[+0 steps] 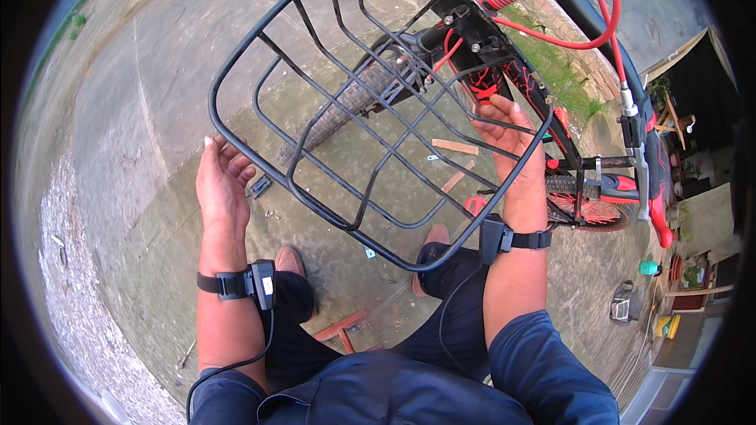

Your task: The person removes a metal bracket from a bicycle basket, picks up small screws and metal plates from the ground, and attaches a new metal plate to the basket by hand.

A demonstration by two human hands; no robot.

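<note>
A black wire basket (213, 98) sits at the front of a black and red bicycle (579, 16), against a black bracket plate (472, 35) with bolts. My left hand (223, 185) is beside the basket's left corner, palm up, its fingers loosely bent and apart with nothing in them. Behind the basket's wires on the right, my right hand (508, 138) reaches up near the bicycle's red-patterned tubes. Its fingers are stretched out; whether the fingertips touch the frame I cannot tell. Below the basket, the knobbly front tyre (342, 106) points to the lower left.
Red cables (606, 39) loop over the handlebar at upper right. On the concrete floor lie a small black part (261, 186), flat strips (454, 146) and a red metal piece (340, 326) between my feet. A bag (624, 303) stands at the right.
</note>
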